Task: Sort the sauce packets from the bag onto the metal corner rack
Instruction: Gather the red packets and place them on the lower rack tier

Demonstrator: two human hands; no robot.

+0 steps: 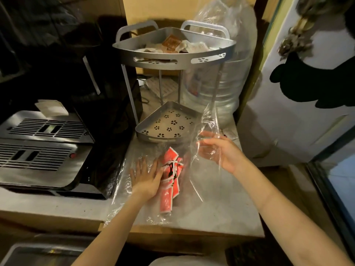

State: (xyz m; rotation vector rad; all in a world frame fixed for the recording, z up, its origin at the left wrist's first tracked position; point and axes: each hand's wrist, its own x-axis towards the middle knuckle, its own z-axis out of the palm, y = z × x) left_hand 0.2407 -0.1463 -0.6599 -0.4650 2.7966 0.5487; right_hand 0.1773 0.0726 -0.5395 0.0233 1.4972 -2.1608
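Red sauce packets bunched inside a clear plastic bag on the grey surface

Bag's see-through and crinkly, so its edges are hard to trace. Left hand lies flat, fingers spread, its grip apart, pressing on the packets just to its right. Right hand is raised, grip pinched on the bag's upper film. Beyond both hands stands the metal corner rack: the perforated lower tray looks bare, top tray has brownish and pale packets I can't read. Black machine to the left, mostly in shadow.
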